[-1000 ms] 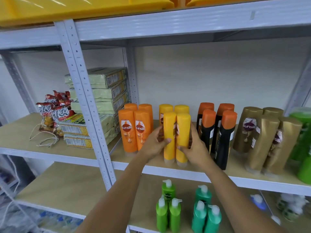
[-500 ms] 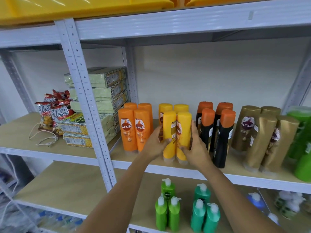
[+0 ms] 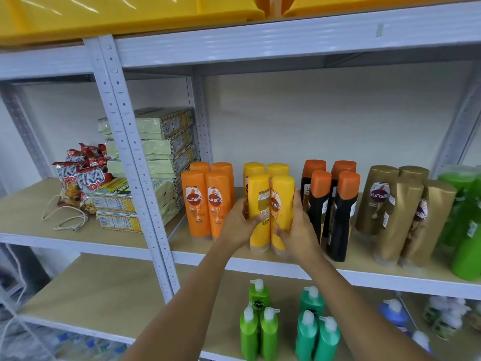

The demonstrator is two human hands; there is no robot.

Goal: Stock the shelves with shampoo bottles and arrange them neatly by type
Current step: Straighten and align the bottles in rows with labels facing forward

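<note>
Two yellow shampoo bottles stand side by side at the front of the middle shelf (image 3: 182, 257). My left hand (image 3: 238, 221) grips the left yellow bottle (image 3: 257, 204), thumb across its front. My right hand (image 3: 299, 230) grips the right yellow bottle (image 3: 282, 201) from its right side. Two more yellow bottles (image 3: 265, 169) stand behind them. To the left are several orange Sunsilk bottles (image 3: 205, 201); to the right stand black bottles with orange caps (image 3: 338, 212), gold bottles (image 3: 400, 212) and green bottles (image 3: 468, 225).
Stacked boxes (image 3: 156, 152), snack packets (image 3: 78, 173) and a white cord (image 3: 65, 217) lie in the left bay, past a grey upright post (image 3: 135, 165). Green pump bottles (image 3: 257, 324) and teal pump bottles (image 3: 315, 327) stand on the shelf below. Yellow bins (image 3: 130, 14) sit above.
Both hands stay on the front pair of yellow bottles. The left bottle has turned, so its back label now shows more.
</note>
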